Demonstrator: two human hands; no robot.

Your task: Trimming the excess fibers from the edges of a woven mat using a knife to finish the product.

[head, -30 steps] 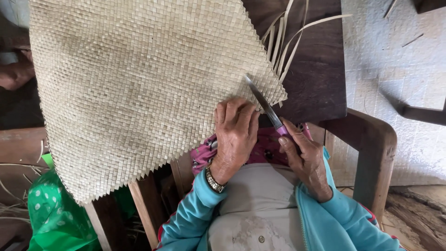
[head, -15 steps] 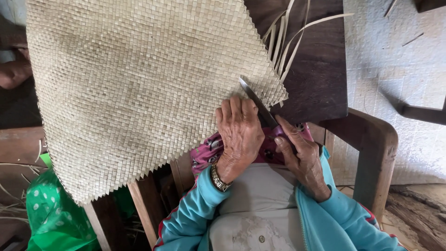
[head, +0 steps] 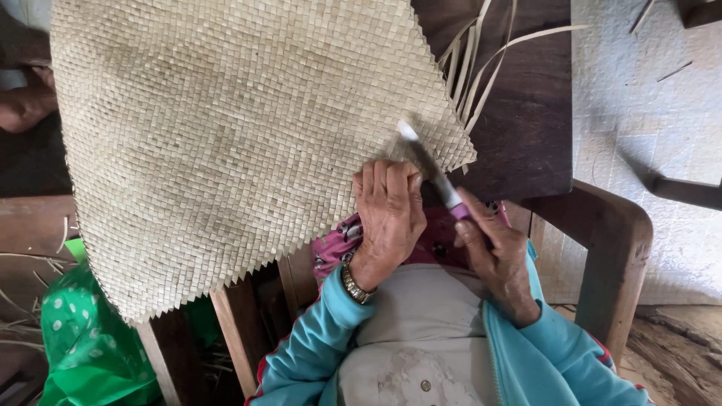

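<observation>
A large pale woven mat [head: 226,135] lies over a dark wooden table [head: 526,128], its zigzag lower edge hanging toward me. My left hand [head: 387,214] grips the mat's near edge with its fingers curled on top; a metal watch sits on that wrist. My right hand [head: 496,256] holds a knife [head: 429,169] by its purple handle, and the blade lies slanted across the mat's right corner, just beside my left fingers. Loose uncut strips [head: 477,56] stick out from the mat's far right edge.
A green dotted bag [head: 83,346] sits low on the left. A wooden chair arm [head: 609,233] curves at my right, with a pale patterned floor [head: 647,135] beyond it. Another person's hand [head: 22,109] shows at the left edge.
The knife blade slid back toward my left hand half a second ago, then out again across the mat's corner. The mat and left hand shifted slightly right.
</observation>
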